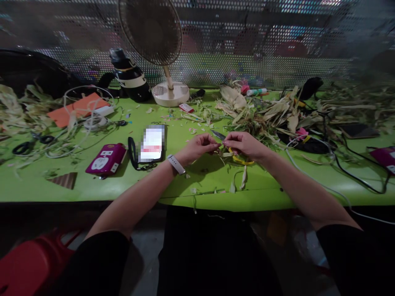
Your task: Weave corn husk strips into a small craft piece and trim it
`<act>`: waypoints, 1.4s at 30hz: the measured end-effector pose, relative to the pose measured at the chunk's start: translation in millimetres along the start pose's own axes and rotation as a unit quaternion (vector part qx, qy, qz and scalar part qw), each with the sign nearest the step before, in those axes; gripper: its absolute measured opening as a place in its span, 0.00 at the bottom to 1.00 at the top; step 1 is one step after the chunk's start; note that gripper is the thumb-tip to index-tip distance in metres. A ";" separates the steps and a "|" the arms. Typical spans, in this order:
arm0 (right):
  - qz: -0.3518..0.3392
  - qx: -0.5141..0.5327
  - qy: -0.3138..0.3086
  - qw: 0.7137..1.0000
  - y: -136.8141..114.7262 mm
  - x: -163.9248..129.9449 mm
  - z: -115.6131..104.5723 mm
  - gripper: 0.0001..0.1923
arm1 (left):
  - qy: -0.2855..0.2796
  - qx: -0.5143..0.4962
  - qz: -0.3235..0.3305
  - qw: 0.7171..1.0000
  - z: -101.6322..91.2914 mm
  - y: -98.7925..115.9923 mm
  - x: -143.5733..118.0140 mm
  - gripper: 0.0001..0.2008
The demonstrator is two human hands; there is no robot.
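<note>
My left hand (200, 148), with a light watch band (176, 164) at its wrist, is closed, thumb and finger pinching a small bit of green plant stem. Close beside it, my right hand (244, 144) is closed too, its fingertips meeting at the same plant scraps (227, 154). A pair of scissors is in the right hand: the dark blade (218, 135) points up and left, and the yellow handles (240, 160) show below the fingers. The palm hides the middle of the scissors. Leaf trimmings (243, 176) lie on the green table (197, 181) under the hands.
A phone (152, 143), a purple power socket block (106, 159) and black-handled scissors (23, 148) lie to the left. Behind stand a fan (170, 93) and a black bottle (131, 80). Dry husks (262, 107) heap at right, with cables (342, 168). A red stool (27, 263) stands below.
</note>
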State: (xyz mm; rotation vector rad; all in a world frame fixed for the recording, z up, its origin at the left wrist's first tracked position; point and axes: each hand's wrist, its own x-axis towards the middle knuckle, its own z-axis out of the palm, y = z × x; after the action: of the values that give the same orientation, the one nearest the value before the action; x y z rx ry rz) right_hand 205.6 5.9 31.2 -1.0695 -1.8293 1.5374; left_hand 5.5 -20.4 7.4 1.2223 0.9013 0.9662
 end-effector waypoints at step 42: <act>-0.213 -0.294 -0.112 0.925 0.9 -7.7 2.9 0.04 | 0.016 -0.102 -0.137 0.985 -2.8 5.1 -0.7 0.12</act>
State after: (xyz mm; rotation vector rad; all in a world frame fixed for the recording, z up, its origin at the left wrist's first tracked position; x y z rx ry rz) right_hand 207.7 -2.0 30.5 -0.6648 -2.5712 0.8974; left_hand 2.1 -19.8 12.2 0.8852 0.9442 0.8347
